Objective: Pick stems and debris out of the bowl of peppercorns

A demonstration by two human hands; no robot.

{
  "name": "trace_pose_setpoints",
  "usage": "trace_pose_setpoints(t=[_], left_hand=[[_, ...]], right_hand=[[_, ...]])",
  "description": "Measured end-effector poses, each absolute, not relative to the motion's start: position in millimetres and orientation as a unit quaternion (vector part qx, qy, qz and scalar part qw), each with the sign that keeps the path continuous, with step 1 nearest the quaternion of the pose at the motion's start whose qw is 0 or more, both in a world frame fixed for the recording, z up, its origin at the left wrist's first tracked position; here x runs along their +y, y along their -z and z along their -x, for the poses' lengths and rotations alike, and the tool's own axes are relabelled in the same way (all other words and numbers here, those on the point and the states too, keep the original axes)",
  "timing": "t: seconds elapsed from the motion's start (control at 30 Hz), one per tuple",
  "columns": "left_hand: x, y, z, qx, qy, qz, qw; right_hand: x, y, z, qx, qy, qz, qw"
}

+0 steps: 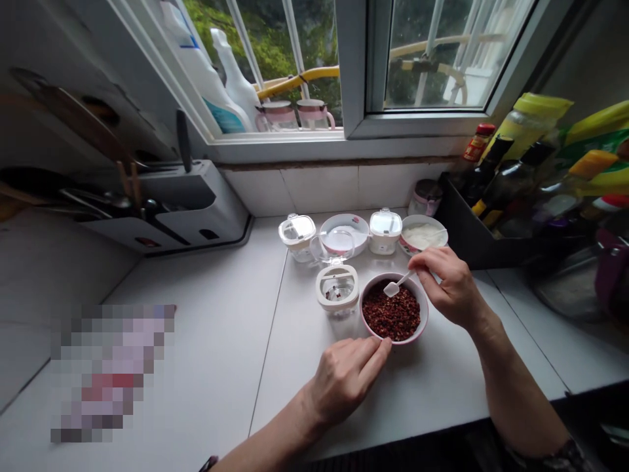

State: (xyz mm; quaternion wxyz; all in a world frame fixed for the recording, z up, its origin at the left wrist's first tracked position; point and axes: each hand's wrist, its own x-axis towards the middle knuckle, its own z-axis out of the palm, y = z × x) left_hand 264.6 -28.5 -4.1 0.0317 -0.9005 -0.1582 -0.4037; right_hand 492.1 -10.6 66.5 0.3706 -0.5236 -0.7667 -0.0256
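Observation:
A small white spoon is pinched by its handle in my right hand. Its scoop is just over a bowl with a pink rim, full of dark red grains that look like Sichuan peppercorns. At the near rim of that bowl, the fingertips of my left hand grip the edge. Left of the bowl stands a clear seasoning jar with a white collar; its clear lid is flipped up at the back. A few dark grains show inside the jar.
Behind are two closed seasoning jars, a bowl of white powder and a bowl of off-white grains. A grey utensil holder stands left. A dark bin of bottles is at right. A blurred packet lies left.

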Motion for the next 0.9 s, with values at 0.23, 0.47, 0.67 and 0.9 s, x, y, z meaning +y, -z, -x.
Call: trace_pose_setpoints(t=[0.23,0.47,0.67,0.9], left_hand=[[-28,6,-263,-0.157,0.398,0.903,0.027],[-29,7,-262,-0.157,0.397,0.904,0.018],[-29,7,-263,-0.157,0.403,0.901,0.02],[-28,5,-264,-0.154,0.404,0.901,0.024]], right_hand=[[-6,-57,-486,-0.8,-0.018,0.515,0.306],[-3,-53,-485,-0.752,-0.079,0.561,0.338],[0,-51,-488,-0.727,-0.099,0.573,0.365],[0,-47,-481,-0.741,-0.074,0.569,0.349]])
